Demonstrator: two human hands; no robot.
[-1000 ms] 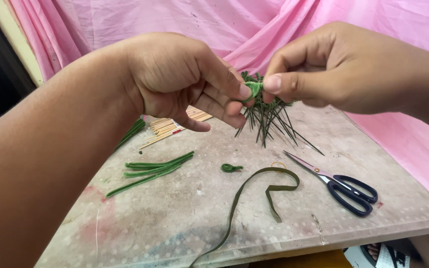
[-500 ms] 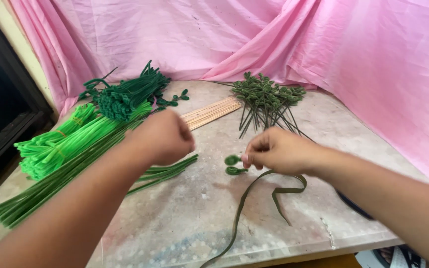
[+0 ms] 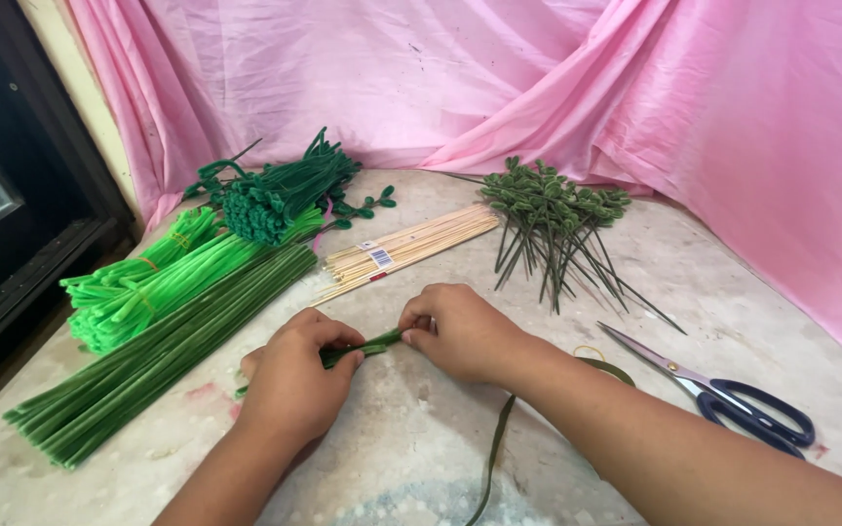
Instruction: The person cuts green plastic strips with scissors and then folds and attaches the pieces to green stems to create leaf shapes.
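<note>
Green stems (image 3: pixel 363 348) between both hands, tabletop.

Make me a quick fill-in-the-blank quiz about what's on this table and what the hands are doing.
1. Both hands, the left hand and the right hand, grip a small bunch of dark green pipe cleaners between them, low over the ____.
2. The scissors with dark handles lie to the ____ of the hands.
3. The bundle of wooden sticks is pale ____ in colour.
4. The cloth hung behind is ____.

Missing words: table; right; tan; pink
</note>
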